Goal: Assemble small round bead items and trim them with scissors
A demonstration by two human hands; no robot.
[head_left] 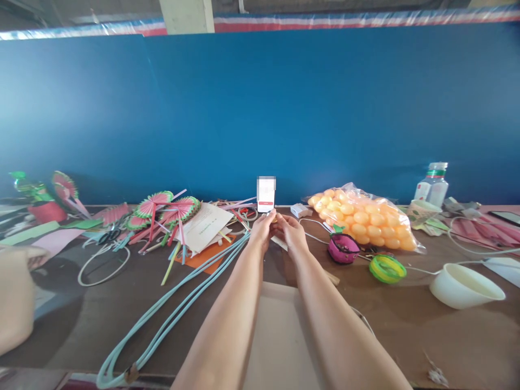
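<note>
My two arms reach forward over the middle of the table. My left hand point(262, 230) and my right hand point(290, 230) meet at the fingertips, with fingers bent and closed. Something small and yellowish shows between them, too small and too covered to name. Just beyond the fingertips stands a phone point(266, 201) with a lit, partly blurred screen and a red bar low on it. Whether the fingers touch the phone I cannot tell. A brown cardboard sheet point(280, 325) lies below my forearms.
Left: looped pale-blue tubing point(162, 309), pink-green paper fans point(154, 208), papers point(207, 225), scissors point(109, 234) and another person's arm point(14, 298). Right: bagged orange balls point(365, 216), a magenta pouch point(343, 248), a yellow-green basket point(387, 269), a white bowl point(463, 287) and bottles point(434, 184). A blue partition point(284, 108) rises behind.
</note>
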